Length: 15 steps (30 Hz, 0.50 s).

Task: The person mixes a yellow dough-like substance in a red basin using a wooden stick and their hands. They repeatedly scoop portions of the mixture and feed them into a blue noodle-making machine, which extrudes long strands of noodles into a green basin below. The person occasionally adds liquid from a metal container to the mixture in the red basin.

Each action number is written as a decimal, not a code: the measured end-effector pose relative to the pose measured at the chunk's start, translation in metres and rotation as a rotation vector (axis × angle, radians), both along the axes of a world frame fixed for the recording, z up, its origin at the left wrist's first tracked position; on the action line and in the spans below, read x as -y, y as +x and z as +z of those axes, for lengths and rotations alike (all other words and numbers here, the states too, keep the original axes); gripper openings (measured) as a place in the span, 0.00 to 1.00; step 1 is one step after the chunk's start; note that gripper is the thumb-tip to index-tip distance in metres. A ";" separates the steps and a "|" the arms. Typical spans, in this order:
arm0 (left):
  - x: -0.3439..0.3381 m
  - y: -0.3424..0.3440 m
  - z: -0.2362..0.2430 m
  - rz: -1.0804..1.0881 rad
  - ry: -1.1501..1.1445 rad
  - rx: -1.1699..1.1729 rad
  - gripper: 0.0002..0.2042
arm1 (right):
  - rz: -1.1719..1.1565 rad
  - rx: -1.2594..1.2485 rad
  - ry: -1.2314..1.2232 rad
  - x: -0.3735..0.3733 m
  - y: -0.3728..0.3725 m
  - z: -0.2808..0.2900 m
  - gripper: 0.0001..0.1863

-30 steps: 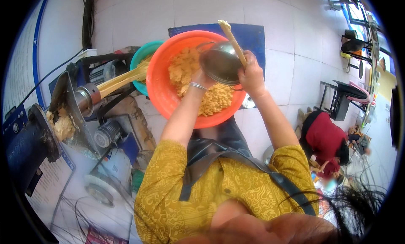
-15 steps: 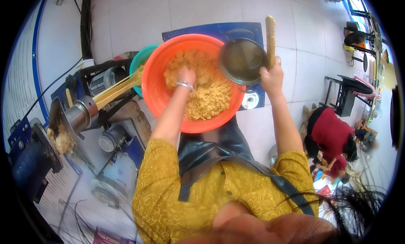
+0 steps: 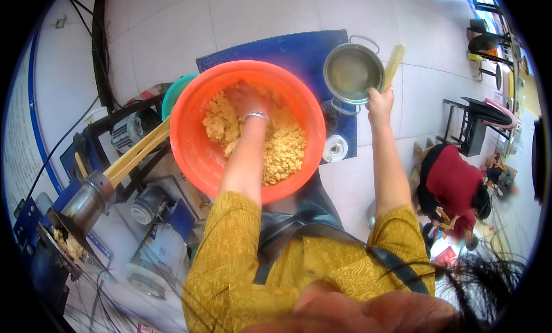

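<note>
A large orange plastic basin (image 3: 188,143) holds crumbly yellow dough (image 3: 286,152). My left hand (image 3: 248,100), with a silvery bracelet at the wrist, reaches into the dough at the basin's far part; its fingers are blurred and partly buried. Off the basin's right side, my right hand (image 3: 380,106) is closed at the edge of a metal pot (image 3: 352,74) with two loop handles and some cloudy liquid inside. A thick pale stick (image 3: 394,64) rises from that same hand, beside the pot. Whether it is wood or dough I cannot tell.
Under the basin is a blue surface (image 3: 267,50); a small white round object (image 3: 334,148) lies at its right. A machine with a metal nozzle (image 3: 89,201) stands left, long yellow strips (image 3: 138,154) running from it toward a green basin (image 3: 175,94). A person in red (image 3: 454,178) bends at the right.
My right hand has moved the pot and stick right, away from over the orange basin. The basin shows lower and further left. My left hand has pushed deeper among the dough.
</note>
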<state>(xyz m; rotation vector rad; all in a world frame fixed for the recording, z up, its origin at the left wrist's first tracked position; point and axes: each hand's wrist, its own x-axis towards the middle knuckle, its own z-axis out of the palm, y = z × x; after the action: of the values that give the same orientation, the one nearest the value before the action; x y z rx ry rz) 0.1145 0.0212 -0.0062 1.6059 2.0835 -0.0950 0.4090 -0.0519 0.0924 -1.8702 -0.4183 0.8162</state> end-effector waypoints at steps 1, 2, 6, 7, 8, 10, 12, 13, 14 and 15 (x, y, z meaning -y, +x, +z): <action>0.000 -0.002 -0.003 -0.031 0.020 0.002 0.54 | -0.012 -0.037 -0.016 -0.003 0.001 -0.015 0.14; 0.001 -0.005 -0.006 -0.063 0.039 0.004 0.53 | -0.025 -0.073 -0.032 -0.005 0.000 -0.029 0.14; -0.007 -0.005 -0.007 -0.032 0.073 0.062 0.46 | -0.068 -0.098 -0.076 -0.023 -0.011 -0.075 0.14; -0.011 -0.008 0.000 -0.026 0.038 0.114 0.43 | -0.058 -0.120 -0.074 -0.027 -0.011 -0.087 0.14; -0.019 -0.011 0.005 -0.051 0.005 0.169 0.39 | -0.078 -0.142 -0.067 -0.029 -0.015 -0.094 0.14; -0.028 -0.021 -0.006 -0.161 -0.053 0.102 0.36 | -0.102 -0.168 -0.057 -0.033 -0.022 -0.103 0.14; -0.030 -0.034 -0.009 -0.193 -0.074 0.160 0.34 | -0.087 -0.147 -0.073 -0.036 -0.024 -0.105 0.13; -0.030 -0.041 -0.008 -0.179 -0.064 0.253 0.34 | -0.080 -0.136 -0.081 -0.036 -0.025 -0.106 0.13; -0.030 -0.049 -0.006 -0.166 -0.053 0.345 0.33 | -0.057 -0.137 -0.093 -0.038 -0.024 -0.105 0.13; -0.027 -0.060 -0.006 -0.088 -0.055 0.405 0.30 | -0.036 -0.142 -0.105 -0.039 -0.022 -0.105 0.12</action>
<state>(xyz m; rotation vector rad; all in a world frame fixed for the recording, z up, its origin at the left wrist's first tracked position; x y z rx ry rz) 0.0549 0.0483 -0.0119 1.5352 1.6883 0.1324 0.3866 -0.0130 -0.0129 -1.8959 -0.2569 0.9552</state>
